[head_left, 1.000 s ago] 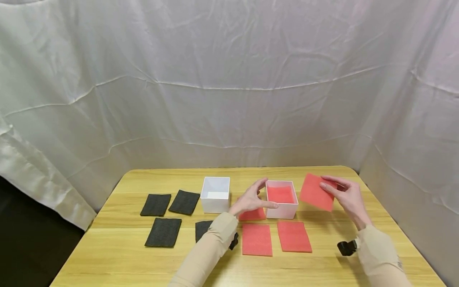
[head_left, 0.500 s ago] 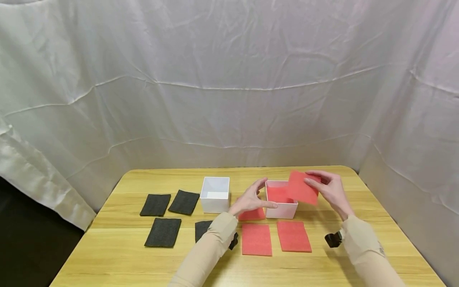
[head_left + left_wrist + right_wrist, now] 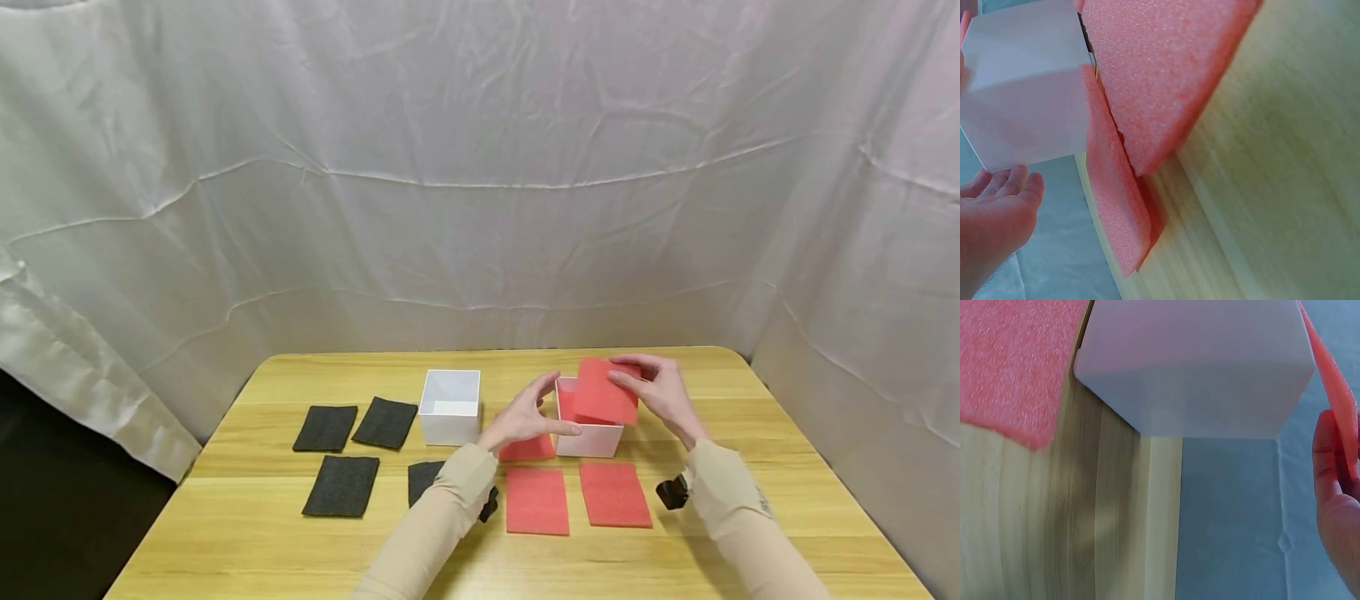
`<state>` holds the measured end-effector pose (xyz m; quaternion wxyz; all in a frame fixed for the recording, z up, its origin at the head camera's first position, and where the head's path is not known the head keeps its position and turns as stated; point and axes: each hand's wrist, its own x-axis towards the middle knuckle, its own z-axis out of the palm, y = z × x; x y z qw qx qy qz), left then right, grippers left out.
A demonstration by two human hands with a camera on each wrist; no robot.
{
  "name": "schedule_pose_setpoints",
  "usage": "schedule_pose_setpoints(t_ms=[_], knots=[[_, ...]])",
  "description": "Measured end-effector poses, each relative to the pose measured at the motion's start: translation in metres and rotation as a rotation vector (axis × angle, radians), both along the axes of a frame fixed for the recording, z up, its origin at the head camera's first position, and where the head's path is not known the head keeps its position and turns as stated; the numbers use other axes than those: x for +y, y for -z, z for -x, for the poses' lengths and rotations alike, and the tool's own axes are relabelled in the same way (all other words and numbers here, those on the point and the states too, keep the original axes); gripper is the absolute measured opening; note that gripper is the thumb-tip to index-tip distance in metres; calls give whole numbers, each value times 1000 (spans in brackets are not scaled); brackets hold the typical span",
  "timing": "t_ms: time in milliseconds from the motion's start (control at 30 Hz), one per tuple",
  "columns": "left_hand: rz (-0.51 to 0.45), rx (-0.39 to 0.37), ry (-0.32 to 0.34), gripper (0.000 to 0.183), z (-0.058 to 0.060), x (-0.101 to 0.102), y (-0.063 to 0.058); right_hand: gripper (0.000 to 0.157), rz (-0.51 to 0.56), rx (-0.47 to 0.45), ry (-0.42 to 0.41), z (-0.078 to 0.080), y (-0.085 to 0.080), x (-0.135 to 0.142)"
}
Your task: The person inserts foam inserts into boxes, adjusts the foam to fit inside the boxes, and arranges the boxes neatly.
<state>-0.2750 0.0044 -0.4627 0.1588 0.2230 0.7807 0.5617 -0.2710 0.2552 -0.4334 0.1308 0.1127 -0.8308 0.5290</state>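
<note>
My right hand (image 3: 663, 398) pinches a red foam sheet (image 3: 606, 387) between thumb and fingers. It hangs tilted over the right-hand white box (image 3: 588, 442), partly covering the opening. Inside that box another red sheet (image 3: 567, 407) shows. The left hand (image 3: 519, 419) holds the box's left side, thumb at the front and fingers toward the back. In the left wrist view, its fingers (image 3: 1019, 186) touch the white wall. From the right wrist, the held sheet (image 3: 1335, 387) appears edge-on beside the box, with the right fingers (image 3: 1325, 456) along it.
Two red sheets (image 3: 537, 500) (image 3: 615, 495) lie before the box, and another (image 3: 528, 448) is partly under the left hand. A second white box (image 3: 450, 417) stands to the left. Several black sheets (image 3: 341, 486) lie on the wooden table (image 3: 247, 533); one is partly behind the left arm.
My right hand has carried the red foam sheet leftward, from beside the right-hand box to over its opening. The left hand has stayed at the box.
</note>
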Motion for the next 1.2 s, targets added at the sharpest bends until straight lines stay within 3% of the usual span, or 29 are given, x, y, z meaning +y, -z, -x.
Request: schedule_pose_setpoints(t_ms=[567,1200], knots=[[12,0,-8,98,0,1,-1,37,-136,-122,-52,9,-2,-12],[16,-8,-2,100,0,0,-1,29,-301,-23,-136,22,4,-16]])
